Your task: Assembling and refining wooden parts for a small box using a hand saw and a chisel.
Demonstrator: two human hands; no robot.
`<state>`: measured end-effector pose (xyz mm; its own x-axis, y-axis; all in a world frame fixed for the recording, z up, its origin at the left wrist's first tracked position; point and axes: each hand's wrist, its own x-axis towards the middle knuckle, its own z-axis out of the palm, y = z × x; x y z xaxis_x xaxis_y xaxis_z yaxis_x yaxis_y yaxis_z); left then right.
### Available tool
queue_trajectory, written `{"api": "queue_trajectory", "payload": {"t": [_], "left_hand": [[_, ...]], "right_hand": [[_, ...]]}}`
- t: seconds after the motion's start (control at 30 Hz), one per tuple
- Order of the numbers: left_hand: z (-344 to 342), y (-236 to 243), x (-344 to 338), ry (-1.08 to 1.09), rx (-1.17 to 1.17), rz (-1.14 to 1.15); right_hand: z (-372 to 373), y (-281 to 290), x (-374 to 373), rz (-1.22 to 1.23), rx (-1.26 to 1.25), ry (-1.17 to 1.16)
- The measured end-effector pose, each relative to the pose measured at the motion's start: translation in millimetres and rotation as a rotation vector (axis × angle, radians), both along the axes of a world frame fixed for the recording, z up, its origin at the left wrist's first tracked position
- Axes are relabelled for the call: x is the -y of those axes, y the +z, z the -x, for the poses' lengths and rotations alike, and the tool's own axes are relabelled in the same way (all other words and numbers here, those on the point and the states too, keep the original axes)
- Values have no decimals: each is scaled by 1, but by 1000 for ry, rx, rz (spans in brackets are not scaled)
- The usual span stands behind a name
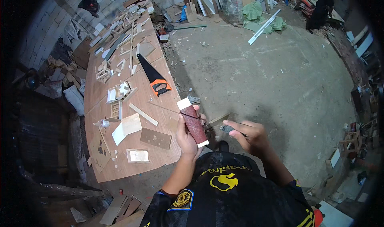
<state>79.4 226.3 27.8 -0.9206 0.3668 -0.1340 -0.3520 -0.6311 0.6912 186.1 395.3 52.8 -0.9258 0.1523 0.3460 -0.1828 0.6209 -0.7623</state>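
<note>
A wooden block wrapped in red-brown sandpaper [193, 125] is gripped by my left hand [187, 141], its pale ends sticking out of the wrap. My right hand [252, 136] closes its thumb and fingers round the grey end of a thin, dark, rod-like tool [227, 128]. The tool's slim shaft lies across the sandpaper and reaches out over the table edge; whether it touches the paper I cannot tell. On the table beyond my left hand rests a handsaw [154, 76] with an orange and black handle.
Left of me stands a long wooden table [132, 169] bearing small wooden pieces, a white bottle [104, 123], a brown board [156, 138] and a small box [137, 156]. A person [321, 11] crouches at the far right. White strips [264, 27] lie on the floor by green cloth [254, 14].
</note>
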Motion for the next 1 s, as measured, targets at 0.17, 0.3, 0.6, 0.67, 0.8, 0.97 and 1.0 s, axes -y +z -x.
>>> {"api": "queue_trajectory", "payload": {"t": [0.17, 0.3, 0.6, 0.67, 0.8, 0.97, 1.0], "left_hand": [[-13, -1, -12, -15, -8, 173], [1, 7, -2, -44, 89, -37], [-5, 4, -7, -67, 29, 11], [3, 4, -2, -13, 42, -67], [35, 11, 27, 127, -9, -139], [25, 5, 18, 48, -79, -70], [15, 1, 8, 45, -60, -34]], "right_hand": [[4, 7, 3, -88, -7, -13], [1, 12, 1, -197, 50, -22], [4, 9, -2, -201, 63, 11], [3, 7, -5, -210, 73, 19], [-2, 5, -12, -177, 143, 62], [2, 7, -8, -159, 207, 73], [4, 8, -6, -152, 189, 72]]}}
